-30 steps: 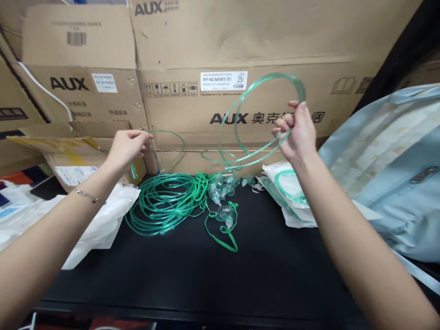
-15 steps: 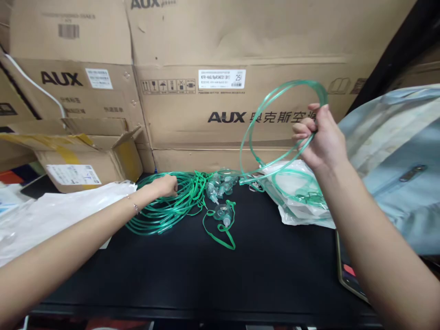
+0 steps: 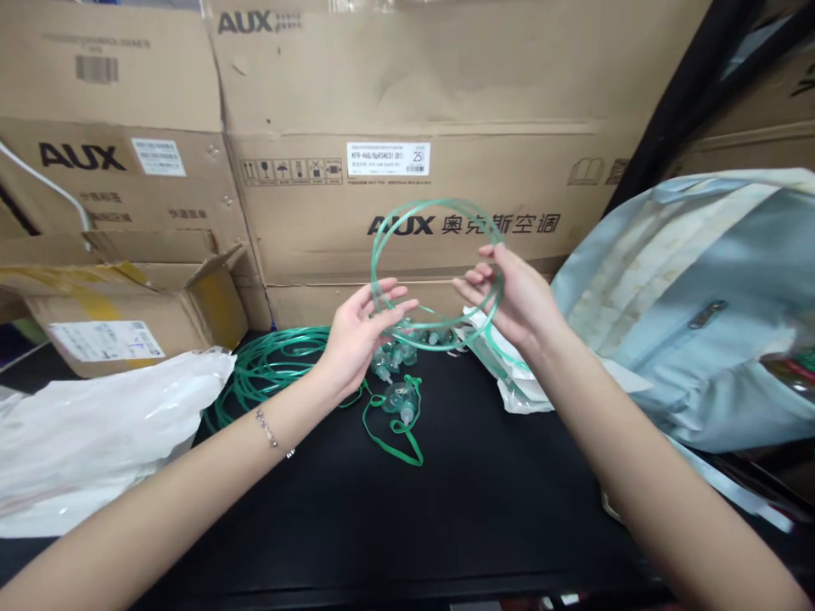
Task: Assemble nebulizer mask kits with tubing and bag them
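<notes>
My right hand (image 3: 519, 297) holds a coiled loop of clear green tubing (image 3: 436, 204) upright above the table, its fingers curled around the right side of the coil. At the loop's lower left is my left hand (image 3: 356, 335), fingers stretched out and thumb apart; whether it touches the tubing I cannot tell. Behind my left wrist lies a larger heap of green tubing (image 3: 267, 365). Several clear green oxygen masks (image 3: 398, 352) are bunched below the loop, partly hidden by it. Nearer me, a single oxygen mask (image 3: 402, 399) lies with its green strap (image 3: 398, 454) spread out.
A white plastic bag (image 3: 108, 441) lies at the left, before an opened carton (image 3: 108, 322). Clear packaging with tubing (image 3: 525, 395) sits behind my right hand. A light blue backpack (image 3: 688, 339) stands at the right. Large AUX cartons (image 3: 306, 255) wall off the back of the black table (image 3: 382, 535).
My left hand has left the tubing heap, moved right and opened beside the loop. My right hand has brought the coil left and lower. The view has shifted slightly right.
</notes>
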The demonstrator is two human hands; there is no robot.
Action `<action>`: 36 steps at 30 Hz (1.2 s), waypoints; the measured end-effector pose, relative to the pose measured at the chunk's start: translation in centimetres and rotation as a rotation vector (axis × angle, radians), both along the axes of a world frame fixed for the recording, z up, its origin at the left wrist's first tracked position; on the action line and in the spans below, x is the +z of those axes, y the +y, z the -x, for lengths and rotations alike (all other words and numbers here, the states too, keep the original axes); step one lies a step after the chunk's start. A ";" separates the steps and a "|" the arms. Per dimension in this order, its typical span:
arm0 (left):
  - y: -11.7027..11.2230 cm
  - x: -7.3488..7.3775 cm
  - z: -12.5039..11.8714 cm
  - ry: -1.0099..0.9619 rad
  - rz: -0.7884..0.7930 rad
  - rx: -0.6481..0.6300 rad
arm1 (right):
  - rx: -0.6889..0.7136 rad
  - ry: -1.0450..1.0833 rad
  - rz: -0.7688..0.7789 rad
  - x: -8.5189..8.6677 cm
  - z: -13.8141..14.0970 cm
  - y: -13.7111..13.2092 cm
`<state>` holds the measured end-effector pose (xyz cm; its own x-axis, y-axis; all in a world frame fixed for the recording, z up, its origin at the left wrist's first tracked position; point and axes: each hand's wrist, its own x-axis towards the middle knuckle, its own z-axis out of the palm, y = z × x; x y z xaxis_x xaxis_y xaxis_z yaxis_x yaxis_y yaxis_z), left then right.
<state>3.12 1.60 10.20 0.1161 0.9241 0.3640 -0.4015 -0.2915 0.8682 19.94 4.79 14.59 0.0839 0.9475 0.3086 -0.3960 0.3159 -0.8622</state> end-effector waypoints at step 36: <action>0.7 -4.8 -3.4 1.557 -0.532 0.091 | -0.355 -1.493 0.385 -11.8 -6.1 -11.6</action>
<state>6.50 2.34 5.42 0.6067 0.7652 0.2151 0.7406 -0.6425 0.1966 26.03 -6.80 2.75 0.1624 0.9844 0.0679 0.8910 -0.1167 -0.4388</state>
